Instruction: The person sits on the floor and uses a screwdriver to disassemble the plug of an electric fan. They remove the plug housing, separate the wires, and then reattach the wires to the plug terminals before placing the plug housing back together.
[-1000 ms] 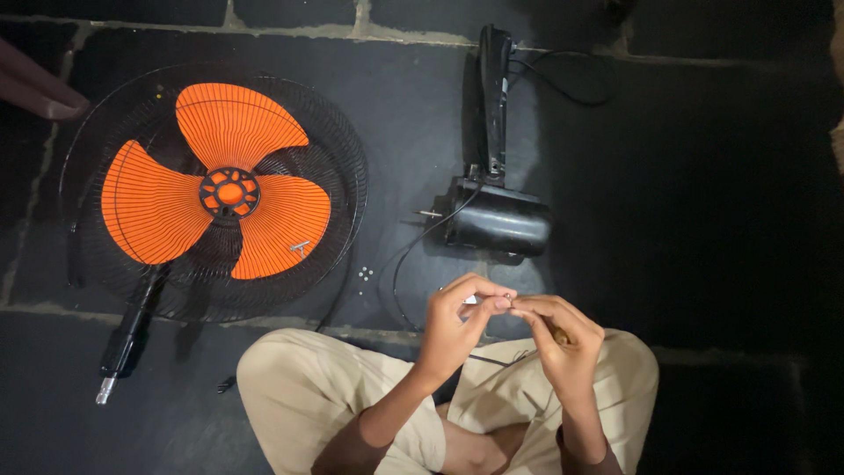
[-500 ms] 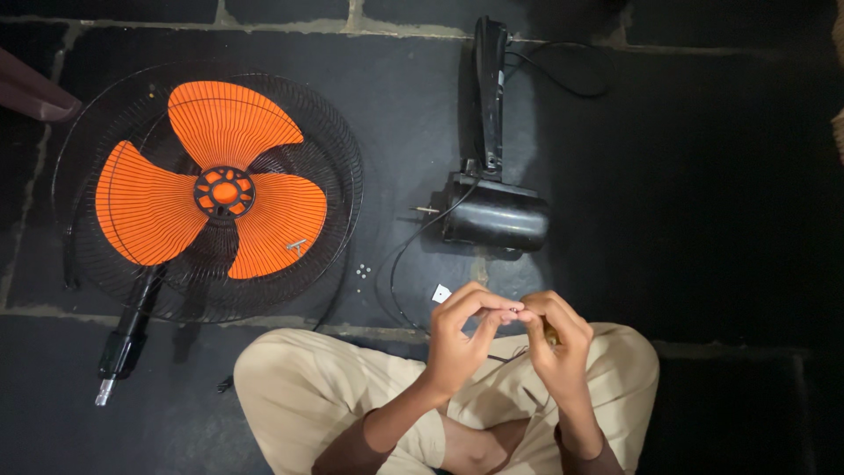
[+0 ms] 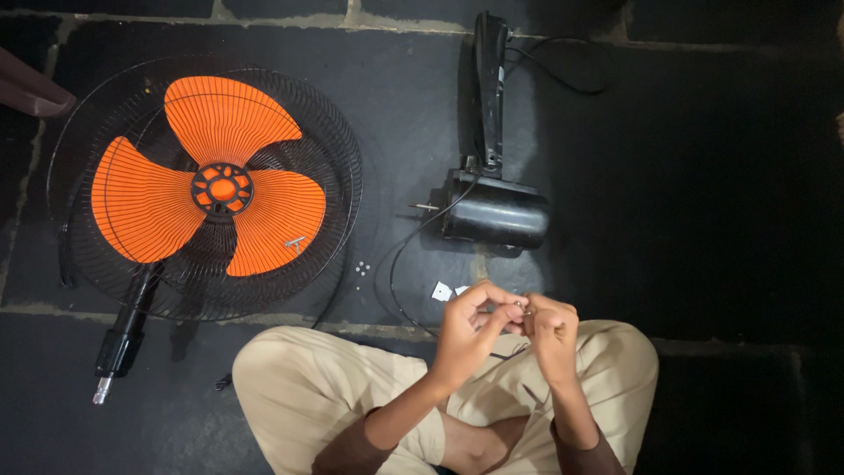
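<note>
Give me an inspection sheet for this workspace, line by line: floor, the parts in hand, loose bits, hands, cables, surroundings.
Surface: dark stone floor with pale joints.
Job's things: a small part, too small to identify, pinched between both hands over the lap; black fan motor on its stand arm, lying on the floor ahead.
Clutter: orange three-blade fan lying in a black wire guard; a screw on one blade; small screws on the floor; white scraps; a black-handled tool.
Grippers: left hand and right hand closed together at the fingertips.
Cables: black cord looped by the stand; thin wire from the motor.
Surroundings: another person's hand at the left edge.
</note>
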